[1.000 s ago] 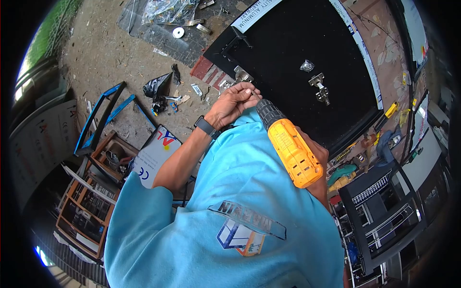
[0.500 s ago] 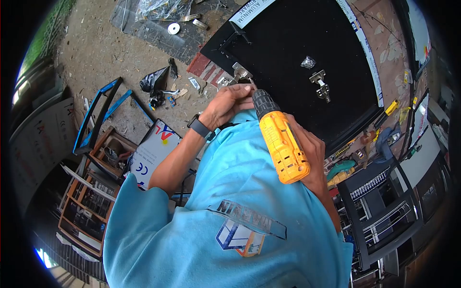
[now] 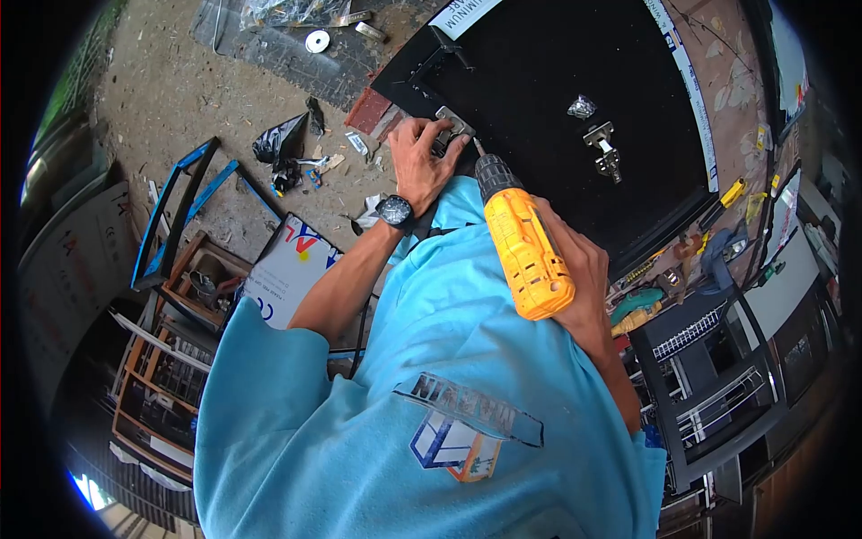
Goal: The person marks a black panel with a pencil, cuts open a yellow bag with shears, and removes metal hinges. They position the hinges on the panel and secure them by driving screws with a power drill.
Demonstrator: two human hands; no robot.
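Note:
My right hand (image 3: 579, 265) is wrapped round a yellow and black cordless drill (image 3: 523, 247), its grip hidden beneath the body. The drill's bit points up and left, close to a metal cabinet hinge (image 3: 456, 120) at the left edge of a black panel (image 3: 539, 67). My left hand (image 3: 420, 164), with a dark watch at the wrist, has its fingers closed on that hinge, covering part of it. A second hinge (image 3: 605, 153) lies on the panel to the right, below a small clear bag (image 3: 582, 107) with shiny contents.
A black handle-like bar (image 3: 452, 47) sits at the panel's upper left. Blue-edged frame pieces (image 3: 175, 211) and a wooden rack (image 3: 157, 359) stand at left. A white roll (image 3: 317, 41) lies on a grey sheet. Several tools, including a green one (image 3: 636, 305), lie at right.
My left hand has turned over from near the drill's tip and now grips the hinge from above. The drill has shifted slightly up, and its bit now shows.

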